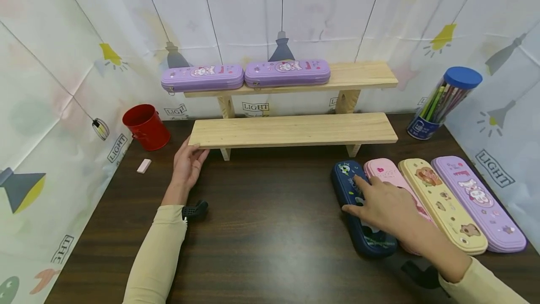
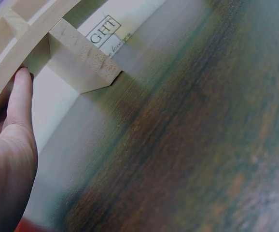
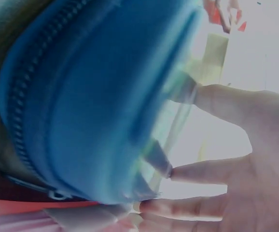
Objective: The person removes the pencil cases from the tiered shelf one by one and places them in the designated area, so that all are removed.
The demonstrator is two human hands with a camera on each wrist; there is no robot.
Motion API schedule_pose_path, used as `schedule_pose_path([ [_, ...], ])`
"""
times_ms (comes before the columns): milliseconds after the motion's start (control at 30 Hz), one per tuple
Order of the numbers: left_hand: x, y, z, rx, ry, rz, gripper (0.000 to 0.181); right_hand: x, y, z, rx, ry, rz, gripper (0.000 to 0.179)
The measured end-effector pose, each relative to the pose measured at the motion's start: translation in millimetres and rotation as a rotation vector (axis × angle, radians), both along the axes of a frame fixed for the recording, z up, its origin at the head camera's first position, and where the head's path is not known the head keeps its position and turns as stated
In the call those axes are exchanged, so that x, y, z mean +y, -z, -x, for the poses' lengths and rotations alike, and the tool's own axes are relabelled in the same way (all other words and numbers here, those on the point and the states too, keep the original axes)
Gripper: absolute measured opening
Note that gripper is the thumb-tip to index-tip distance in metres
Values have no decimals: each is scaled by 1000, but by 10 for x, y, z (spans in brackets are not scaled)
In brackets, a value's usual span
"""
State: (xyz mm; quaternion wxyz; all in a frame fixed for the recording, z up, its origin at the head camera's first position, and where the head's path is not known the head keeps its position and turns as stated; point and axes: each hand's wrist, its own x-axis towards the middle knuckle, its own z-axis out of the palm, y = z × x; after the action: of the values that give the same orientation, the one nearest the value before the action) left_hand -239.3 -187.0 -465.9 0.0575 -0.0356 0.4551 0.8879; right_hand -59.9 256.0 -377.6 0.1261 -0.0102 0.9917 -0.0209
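Because the right hand [image 1: 386, 203] rests on the navy case [image 1: 364, 234] with fingers spread rather than curled, it appears to have contact but no real grasp. That case lies flat on the tabletop [image 1: 270, 238], near right, at the left end of a row. To hold it well, the thumb would best go down its left wall and the fingers down its right, about mid-length, so that neither end dips. The zip [image 3: 21, 101] runs round the side wall; fingertips should avoid its pull [image 3: 60, 195]. With the pink case [image 1: 384, 170] just beside it on the right, finger room looks tight, so easing the navy case slightly left first would probably help and spare the yellow case [image 1: 443, 205] and purple case [image 1: 481, 203] a nudge.

Farther off at left, beside the eraser [image 1: 144, 166], the left hand [image 1: 187, 168] pinches the left end of the lower shelf [image 1: 291, 130], thumb above, fingers below. Light, even pressure seems right there: a tug could shake the upper shelf [image 1: 363, 75] behind, where the left shelved case [image 1: 202, 79] overhangs the end and the right shelved case [image 1: 288, 73] sits close against it.
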Motion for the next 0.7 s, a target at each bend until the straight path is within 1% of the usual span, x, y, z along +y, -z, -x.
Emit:
schedule_pose_path([
  [100,3,-1,0,3,0,9,59,6,-35,19,35,-22,5,86],
  [200,4,-3,1,1,-3,12,59,5,-76,56,98,-59,17,78],
  [267,5,-8,5,-1,-5,13,59,6,-109,91,132,-82,27,75],
  [367,3,-13,8,-6,-2,8,58,16,-183,168,160,-103,57,72],
  [500,-3,-10,8,-13,0,1,58,-3,-305,321,190,-122,95,70],
  [700,6,-2,2,-6,-5,4,59,-74,-437,610,303,-173,114,68],
])
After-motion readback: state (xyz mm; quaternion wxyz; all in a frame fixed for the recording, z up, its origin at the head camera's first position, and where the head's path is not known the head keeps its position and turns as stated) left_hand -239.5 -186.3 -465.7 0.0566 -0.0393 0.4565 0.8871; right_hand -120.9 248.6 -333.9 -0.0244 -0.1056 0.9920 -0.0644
